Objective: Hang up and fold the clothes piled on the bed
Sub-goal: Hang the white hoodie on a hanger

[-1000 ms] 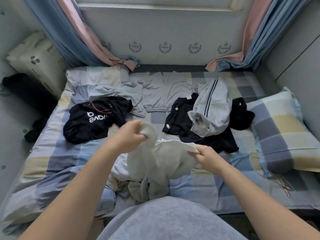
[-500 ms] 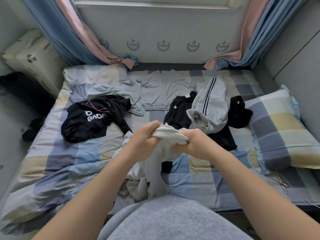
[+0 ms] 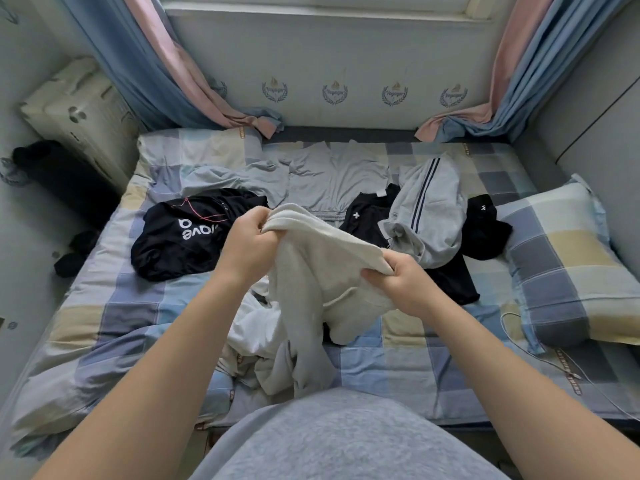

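- Over the near half of the checked patchwork bed (image 3: 104,306), head view: left hand (image 3: 249,244) and right hand (image 3: 401,285) each clench the bunched top edge of a cream knitted garment (image 3: 322,261), held up, its tail trailing onto a white crumpled heap (image 3: 256,327) at the bed's near edge
- Likely trouble: the hanging tail may catch that heap and drag it off the bed
- Count: two hands, one cream garment, three black garments (image 3: 180,247) mid-bed, one grey striped piece (image 3: 433,209) among them
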Motion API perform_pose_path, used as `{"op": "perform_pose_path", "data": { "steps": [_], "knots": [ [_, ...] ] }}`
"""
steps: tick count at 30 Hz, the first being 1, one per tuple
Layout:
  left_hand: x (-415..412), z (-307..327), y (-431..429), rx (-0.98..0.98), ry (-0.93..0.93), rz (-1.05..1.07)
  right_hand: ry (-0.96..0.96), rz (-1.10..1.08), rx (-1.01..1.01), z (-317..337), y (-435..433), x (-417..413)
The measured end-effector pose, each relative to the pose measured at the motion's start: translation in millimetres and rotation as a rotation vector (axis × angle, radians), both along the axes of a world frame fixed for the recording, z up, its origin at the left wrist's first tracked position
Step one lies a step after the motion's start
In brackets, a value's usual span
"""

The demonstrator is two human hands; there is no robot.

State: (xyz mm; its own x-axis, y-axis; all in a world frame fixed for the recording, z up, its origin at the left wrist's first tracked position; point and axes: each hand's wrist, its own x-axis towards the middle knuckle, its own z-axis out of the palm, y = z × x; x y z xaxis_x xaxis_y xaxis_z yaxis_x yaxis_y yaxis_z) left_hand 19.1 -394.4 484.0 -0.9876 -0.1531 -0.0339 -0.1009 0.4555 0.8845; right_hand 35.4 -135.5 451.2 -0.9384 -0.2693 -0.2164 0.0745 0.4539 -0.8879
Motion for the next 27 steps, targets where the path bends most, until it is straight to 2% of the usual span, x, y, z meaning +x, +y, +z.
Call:
{"op": "perform_pose_path", "data": {
  "steps": [3, 5, 8, 12, 14, 18, 22, 27],
  "knots": [
    [-1.6, -23.0, -2.8, -0.158, -0.111, 0.064, -0.012, 0.006, -0.054, 10.7, 0.5, -1.4],
    [4.1, -33.1, 5.5, -0.187, -0.147, 0.066, -0.023, -0.024, -0.113, 20.9, -5.1, -0.7],
    [15.8, -37.8, 22.8, -0.093, -0.127, 0.030, -0.071, -0.122, -0.307, 38.2, -14.5, 2.2],
    [31.8, -33.5, 39.9, 0.125, -0.112, -0.370, -0.120, -0.181, -0.467, 65.2, -21.7, 6.0],
    [38.2, -33.9, 47.4, 0.184, -0.113, -0.482, -0.141, -0.181, -0.507, 74.1, -21.8, 6.7],
    [41.0, -42.0, 56.2, 0.091, -0.085, -0.420, -0.240, -0.149, -0.614, 86.5, -17.4, 4.6],
    [41.4, -47.1, 58.9, 0.105, -0.103, -0.373, -0.280, -0.151, -0.511, 89.2, -7.2, -3.1],
    [43.6, -47.2, 45.6, 0.203, -0.130, -0.284, -0.137, -0.476, -0.286, 70.0, 12.3, -11.3]
  ]
}}
